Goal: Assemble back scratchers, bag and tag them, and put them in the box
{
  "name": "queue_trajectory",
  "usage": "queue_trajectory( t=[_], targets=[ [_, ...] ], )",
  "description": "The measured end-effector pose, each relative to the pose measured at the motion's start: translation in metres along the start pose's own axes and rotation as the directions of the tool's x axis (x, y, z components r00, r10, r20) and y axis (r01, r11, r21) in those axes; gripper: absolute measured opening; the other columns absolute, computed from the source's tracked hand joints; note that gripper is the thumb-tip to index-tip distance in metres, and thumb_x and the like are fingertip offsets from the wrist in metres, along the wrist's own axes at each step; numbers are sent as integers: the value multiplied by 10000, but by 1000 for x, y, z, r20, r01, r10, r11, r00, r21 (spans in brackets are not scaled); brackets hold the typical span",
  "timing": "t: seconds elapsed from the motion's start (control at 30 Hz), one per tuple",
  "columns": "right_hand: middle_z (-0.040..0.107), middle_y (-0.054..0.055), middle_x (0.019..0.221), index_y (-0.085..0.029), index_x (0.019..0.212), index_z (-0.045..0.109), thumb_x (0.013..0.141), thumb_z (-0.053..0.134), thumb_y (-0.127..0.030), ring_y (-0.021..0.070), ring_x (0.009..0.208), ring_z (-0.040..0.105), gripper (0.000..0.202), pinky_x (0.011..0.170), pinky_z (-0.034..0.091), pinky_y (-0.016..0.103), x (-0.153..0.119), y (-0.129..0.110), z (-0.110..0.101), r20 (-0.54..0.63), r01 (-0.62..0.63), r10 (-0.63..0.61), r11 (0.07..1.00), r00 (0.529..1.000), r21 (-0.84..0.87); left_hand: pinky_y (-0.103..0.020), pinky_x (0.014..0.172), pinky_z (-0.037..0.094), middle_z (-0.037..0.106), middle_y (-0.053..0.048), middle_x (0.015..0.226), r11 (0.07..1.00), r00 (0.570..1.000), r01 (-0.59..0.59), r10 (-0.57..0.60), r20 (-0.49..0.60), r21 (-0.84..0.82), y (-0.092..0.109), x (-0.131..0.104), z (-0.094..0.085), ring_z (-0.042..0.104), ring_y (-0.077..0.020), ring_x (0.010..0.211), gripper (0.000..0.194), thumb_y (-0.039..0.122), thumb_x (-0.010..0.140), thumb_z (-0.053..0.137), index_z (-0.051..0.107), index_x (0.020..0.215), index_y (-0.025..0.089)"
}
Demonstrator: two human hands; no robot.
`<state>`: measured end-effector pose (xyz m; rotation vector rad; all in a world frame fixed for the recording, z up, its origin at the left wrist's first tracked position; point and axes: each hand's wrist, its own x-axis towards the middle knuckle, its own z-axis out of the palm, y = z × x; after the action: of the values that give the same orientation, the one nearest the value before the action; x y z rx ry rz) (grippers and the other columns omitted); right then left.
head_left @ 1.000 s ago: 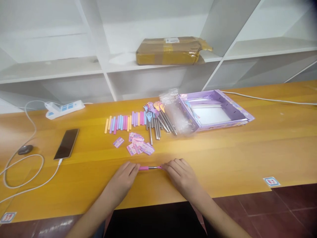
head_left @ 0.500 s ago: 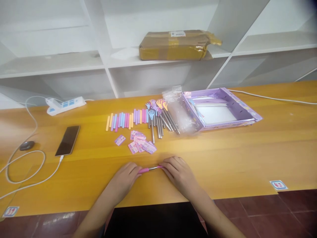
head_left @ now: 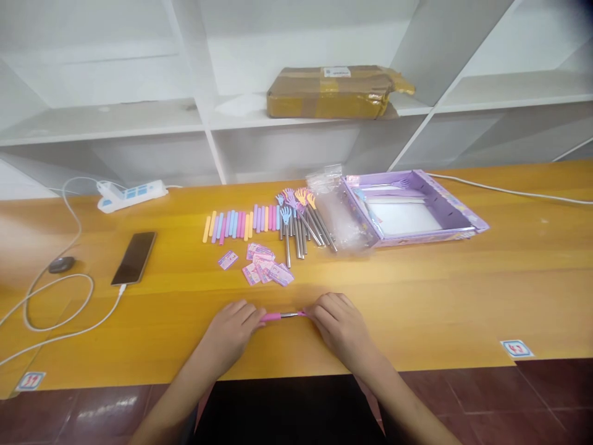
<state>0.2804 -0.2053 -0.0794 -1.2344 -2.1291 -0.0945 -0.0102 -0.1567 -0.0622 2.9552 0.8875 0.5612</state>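
Observation:
Near the table's front edge, a pink back scratcher (head_left: 288,314) with a short metal rod is held level between my two hands. My left hand (head_left: 234,327) is closed around its pink handle end. The fingers of my right hand (head_left: 340,324) pinch the pink head at the other end, mostly covering it. Beyond my hands lie several small printed cards (head_left: 280,274) in a loose pile. Farther back are a row of coloured handle sleeves (head_left: 231,225) and a heap of metal-rod back scratchers (head_left: 301,225) with hand-shaped heads.
A purple open box (head_left: 463,212) stands at the back right, with clear plastic bags (head_left: 343,216) beside it. On the left are a phone (head_left: 134,258) on a white cable, a dark mouse (head_left: 61,264) and a power strip (head_left: 134,194). A taped carton (head_left: 328,93) sits on the shelf.
The view has shifted slightly. My right hand has edged a little to the right, showing slightly more of the pink head; both hands keep their hold on the back scratcher.

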Motion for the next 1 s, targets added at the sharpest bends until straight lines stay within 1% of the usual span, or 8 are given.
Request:
queue_trajectory(
  t=[0.1, 0.2, 0.33, 0.4, 0.5, 0.7, 0.83, 1.0],
  targets=[
    [671, 26, 855, -224, 1012, 664, 1079, 541, -76, 187, 804, 532, 203, 774, 375, 352, 2, 0, -11, 3, -5, 5, 1000, 1000, 5, -372, 657, 380, 667, -35, 812, 997, 999, -15, 18, -46, 76, 3, -4, -6, 573, -213, 720, 129, 198, 1118, 541, 663, 1155, 178],
    [731, 39, 928, -235, 1072, 689, 1062, 561, -76, 197, 886, 620, 205, 814, 417, 364, -8, 19, -31, -17, -41, 41, 999, 999, -29, -377, 692, 424, 706, -51, 849, 989, 999, 15, -8, -48, 147, -15, -22, -20, 608, -224, 754, 181, 183, 1116, 511, 673, 1197, 185],
    [797, 32, 1034, -275, 1126, 728, 1009, 654, -85, 209, 982, 717, 235, 884, 498, 365, -53, 88, -80, -173, -116, 73, 960, 982, -254, -414, 841, 497, 790, -113, 1112, 953, 987, 100, -60, -146, 285, -79, -74, -57, 695, -276, 994, 332, 89, 1071, 471, 677, 1307, 197],
    [811, 13, 972, -300, 1041, 761, 982, 708, -119, 199, 909, 734, 198, 837, 505, 347, -80, 127, -105, -293, -186, 55, 878, 954, -440, -407, 811, 499, 791, -106, 1070, 929, 980, 140, -79, -185, 342, -110, -101, -74, 700, -277, 961, 301, 130, 1070, 490, 706, 1263, 214],
    [813, -5, 900, -309, 940, 788, 940, 781, -152, 169, 820, 744, 157, 757, 493, 319, -107, 163, -126, -279, -210, 58, 805, 959, -555, -400, 820, 518, 780, -83, 1000, 925, 982, 156, -107, -158, 347, -131, -123, -81, 704, -268, 921, 209, 202, 1078, 533, 719, 1172, 219],
    [815, 31, 981, -256, 992, 747, 967, 788, -233, 222, 891, 752, 52, 827, 561, 334, -107, 147, -101, -381, -328, 124, 778, 916, -536, -393, 828, 542, 737, -85, 960, 917, 935, 319, -264, -235, 238, -109, -111, -52, 678, -266, 892, 165, 330, 1088, 559, 673, 1081, 211],
    [786, 81, 1113, -247, 1087, 742, 1047, 666, -315, 270, 1021, 739, 109, 925, 583, 406, -112, 141, -80, -379, -453, 311, 806, 871, -381, -361, 752, 502, 645, -40, 819, 915, 899, 402, -388, -204, 32, -104, -106, -46, 602, -229, 783, 249, 291, 1101, 508, 613, 885, 228],
    [771, 103, 1157, -238, 1115, 737, 1070, 598, -333, 285, 1075, 718, 174, 964, 579, 439, -118, 148, -73, -343, -494, 391, 815, 854, -303, -329, 670, 464, 583, -17, 742, 913, 911, 393, -402, -89, -110, -110, -111, -47, 552, -208, 713, 338, 344, 1082, 531, 564, 766, 230]
  ],
)
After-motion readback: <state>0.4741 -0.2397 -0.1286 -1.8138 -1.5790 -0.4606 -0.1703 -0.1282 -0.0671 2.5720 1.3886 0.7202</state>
